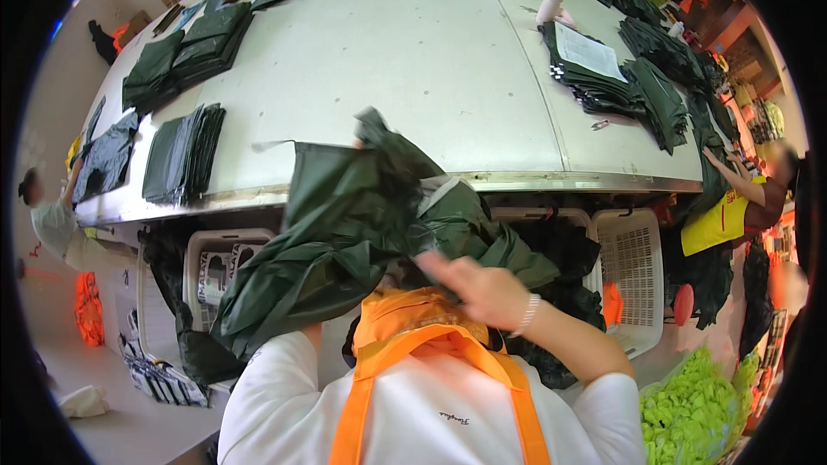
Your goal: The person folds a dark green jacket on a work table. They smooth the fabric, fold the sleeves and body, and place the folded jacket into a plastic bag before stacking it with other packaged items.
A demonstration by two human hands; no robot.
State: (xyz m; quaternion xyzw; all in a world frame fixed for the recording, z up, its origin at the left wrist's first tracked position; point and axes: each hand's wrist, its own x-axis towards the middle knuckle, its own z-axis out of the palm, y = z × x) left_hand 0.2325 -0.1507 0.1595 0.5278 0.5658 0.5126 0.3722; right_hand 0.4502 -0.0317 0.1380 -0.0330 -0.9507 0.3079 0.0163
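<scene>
A dark green garment of thin, shiny fabric (336, 207) is bunched up in front of my chest, over the table's near edge. It drapes over my left forearm (310, 337), and the cloth covers my left hand, so its fingers are hidden. My right hand (482, 288), with a pale bracelet at the wrist, is closed against the garment's lower middle. Motion smears its fingertips, and what they grip cannot be made out. Another fold of green fabric (482, 228) spreads to the right, just beyond that hand. I wear an orange apron (413, 327).
Stacks of folded dark green garments (183, 155) lie along the left of the white table (388, 60). A right-hand pile (594, 69) carries a paper sheet. White baskets (633, 284) stand under the near edge. Bright yellow-green pieces (689, 405) fill a bag at lower right. People work at both sides.
</scene>
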